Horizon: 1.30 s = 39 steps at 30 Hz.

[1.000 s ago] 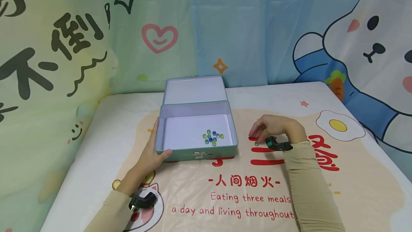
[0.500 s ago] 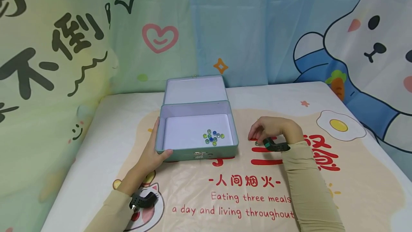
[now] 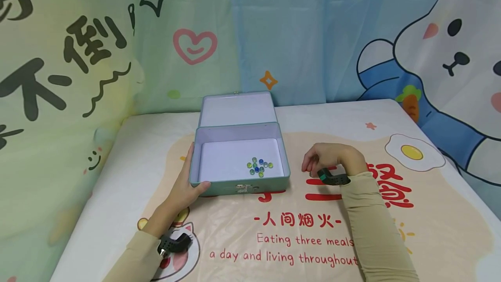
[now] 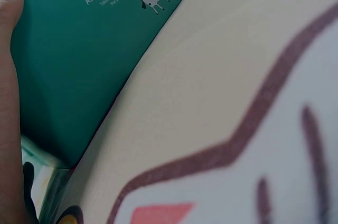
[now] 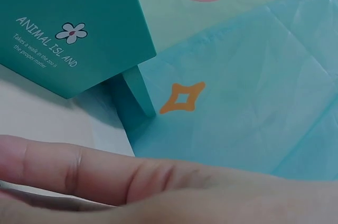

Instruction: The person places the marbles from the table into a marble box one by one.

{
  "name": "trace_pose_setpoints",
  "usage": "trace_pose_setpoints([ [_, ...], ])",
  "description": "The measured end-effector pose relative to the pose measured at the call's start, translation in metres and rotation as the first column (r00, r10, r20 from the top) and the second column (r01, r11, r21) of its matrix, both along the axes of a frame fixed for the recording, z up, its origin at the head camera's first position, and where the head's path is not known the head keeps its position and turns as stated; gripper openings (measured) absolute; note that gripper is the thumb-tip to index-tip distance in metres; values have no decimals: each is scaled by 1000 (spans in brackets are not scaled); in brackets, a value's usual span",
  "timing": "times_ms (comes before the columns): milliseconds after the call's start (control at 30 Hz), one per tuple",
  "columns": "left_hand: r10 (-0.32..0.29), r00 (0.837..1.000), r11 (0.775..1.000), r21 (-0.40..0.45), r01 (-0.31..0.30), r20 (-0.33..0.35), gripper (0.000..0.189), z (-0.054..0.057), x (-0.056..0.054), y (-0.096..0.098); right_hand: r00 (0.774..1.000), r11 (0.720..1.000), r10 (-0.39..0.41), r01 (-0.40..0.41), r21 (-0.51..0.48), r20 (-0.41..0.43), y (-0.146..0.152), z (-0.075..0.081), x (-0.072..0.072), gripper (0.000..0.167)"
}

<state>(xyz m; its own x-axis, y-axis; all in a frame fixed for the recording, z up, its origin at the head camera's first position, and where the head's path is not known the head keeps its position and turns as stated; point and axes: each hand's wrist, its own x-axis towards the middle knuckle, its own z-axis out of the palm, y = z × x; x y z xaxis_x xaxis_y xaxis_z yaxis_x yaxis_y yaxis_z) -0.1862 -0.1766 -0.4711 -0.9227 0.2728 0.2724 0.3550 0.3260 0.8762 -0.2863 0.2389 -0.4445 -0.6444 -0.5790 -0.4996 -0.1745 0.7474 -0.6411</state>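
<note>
A green tin box stands on the table with its lid raised at the back. Several small glass marbles, green, blue and clear, lie in its front right part. My left hand holds the box by its left side, thumb on the front corner; in the left wrist view the thumb lies along the green wall. Right of the box, my right hand reaches down to the tablecloth with bent fingers. Whether a marble is between its fingertips is hidden.
A printed tablecloth with red lettering covers the table. Behind it hangs a patterned cloth backdrop. Each wrist wears a black strap, such as the left strap.
A clear marble seen beside my right thumb in the earlier frames is now hidden by that hand, which has shifted slightly left and down. My left hand and the box stay put.
</note>
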Motion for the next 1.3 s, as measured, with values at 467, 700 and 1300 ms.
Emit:
trace_pose_setpoints([
  [467,3,1000,1000,-13,-3,-5,109,-2,-1,-1,995,995,-100,100,2,-29,1,-2,-1,16],
  [700,5,1000,1000,-11,-5,1,109,-2,-1,-1,993,994,-110,111,23,-52,1,-1,-1,17],
  [1300,5,1000,1000,0,-5,10,109,-1,0,-1,991,989,-112,118,92,-71,-7,-3,0,15],
])
